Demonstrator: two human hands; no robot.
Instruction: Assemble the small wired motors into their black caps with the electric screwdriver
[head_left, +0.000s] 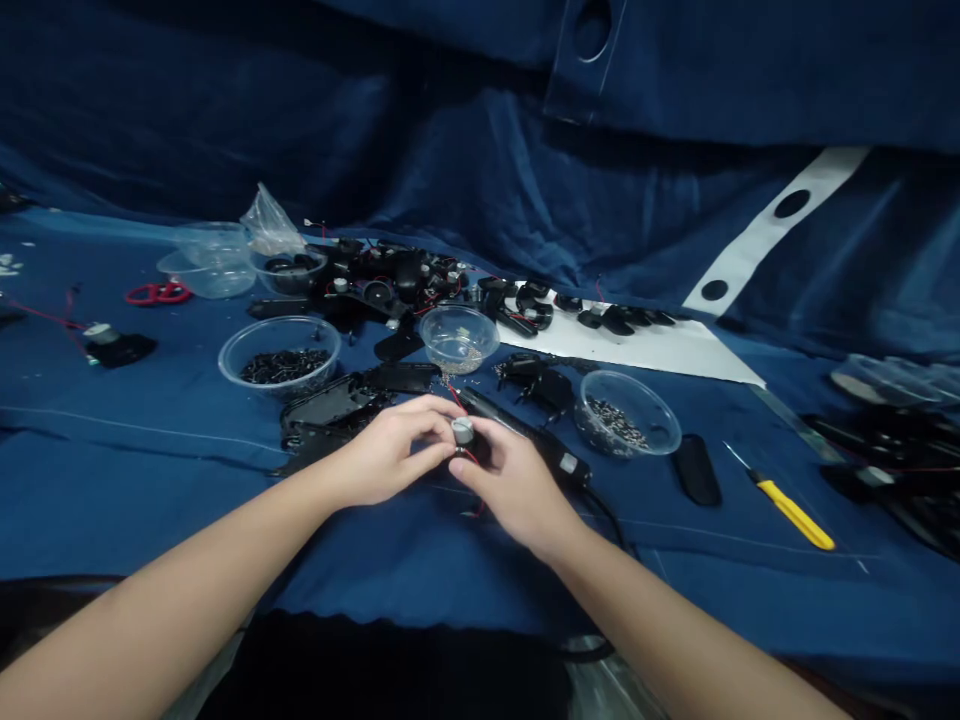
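Both hands meet at the middle of the table around a small motor (462,431), a grey metal cylinder with red wires and a dark part beneath. My left hand (390,450) pinches it from the left with thumb and fingers. From the other side, the fingers and thumb of my right hand (514,482) close round it and hide much of the dark part. Black plastic housings (330,410) lie just behind my left hand. Past my right hand rests a black tool-like body (566,462) with a dark cable.
Clear tubs of small screws stand behind the hands: left (279,365), middle (459,345) and right (626,420). A yellow screwdriver (795,515) and black oval cover (696,470) lie right. Red-handled scissors (159,292) and a motor assembly (112,345) are left. Black parts are heaped behind.
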